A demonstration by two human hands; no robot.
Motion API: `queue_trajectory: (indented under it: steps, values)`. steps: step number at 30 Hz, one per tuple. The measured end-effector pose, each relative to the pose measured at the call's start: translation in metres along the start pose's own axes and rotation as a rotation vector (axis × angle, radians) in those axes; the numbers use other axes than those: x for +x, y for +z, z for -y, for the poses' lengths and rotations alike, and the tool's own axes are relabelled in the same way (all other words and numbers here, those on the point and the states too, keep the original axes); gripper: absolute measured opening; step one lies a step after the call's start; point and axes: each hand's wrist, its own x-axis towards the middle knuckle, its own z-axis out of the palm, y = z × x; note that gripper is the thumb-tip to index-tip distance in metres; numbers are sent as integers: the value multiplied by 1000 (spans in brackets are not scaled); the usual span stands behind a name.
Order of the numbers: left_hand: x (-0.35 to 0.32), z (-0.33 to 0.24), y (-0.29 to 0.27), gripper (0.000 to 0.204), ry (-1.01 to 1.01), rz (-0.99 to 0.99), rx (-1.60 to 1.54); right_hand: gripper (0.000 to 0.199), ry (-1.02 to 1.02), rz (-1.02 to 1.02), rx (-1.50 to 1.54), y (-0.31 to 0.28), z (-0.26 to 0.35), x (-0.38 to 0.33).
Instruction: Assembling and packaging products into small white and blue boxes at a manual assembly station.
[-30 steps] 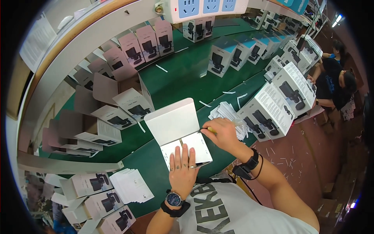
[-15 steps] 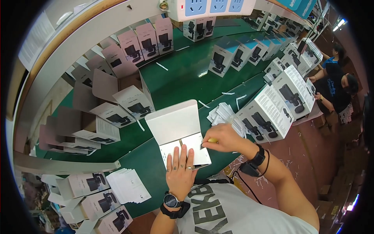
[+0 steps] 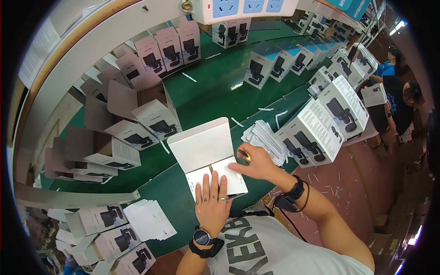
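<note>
A white carton stands in front of me with its lid raised away from me. My left hand lies with its fingers stretched flat on the carton's inner flaps. At the carton's right edge is my right hand, its fingers closed around a small yellow-handled tool. The thumb of that hand reaches out over the right inner flap. The tool's working end is mostly hidden, so its exact kind is unclear.
Paper sheets lie beyond my right hand, beside printed boxes. More sheets are stacked at left. Open boxes line the green table's left side. A power strip hangs at the top; people work at right.
My right hand has lifted slightly and turned, swinging the yellow-handled tool up off the flap's right edge, with the thumb now over the flap. My left hand stays put.
</note>
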Motion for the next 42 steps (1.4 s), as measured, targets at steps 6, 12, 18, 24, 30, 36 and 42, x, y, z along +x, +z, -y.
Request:
queue_trajectory:
  steps: [6, 12, 18, 24, 30, 36, 42]
  values:
    - [-6, 12, -7, 82, -16, -4, -28, 24, 232, 242, 150, -11, -10, -48]
    - [-12, 17, -13, 77, -2, -15, -27, 24, 194, 417, -419, -32, -59, -118]
    - [-14, 7, -13, 68, 15, -44, 2, 22, -284, 37, -116, -15, 46, -51]
    - [-28, 2, -11, 57, 27, 28, 131, 15, -637, -122, -182, 69, 83, 6]
    - [-40, 2, -9, 52, 31, 76, 111, 17, -659, -23, -123, 92, 76, 6]
    - [-45, 4, -1, 65, 44, 97, 69, 22, -589, 102, -53, 88, 90, 6]
    - [-48, 15, -10, 54, 59, 99, 75, 28, -514, 150, -42, 91, 91, 3]
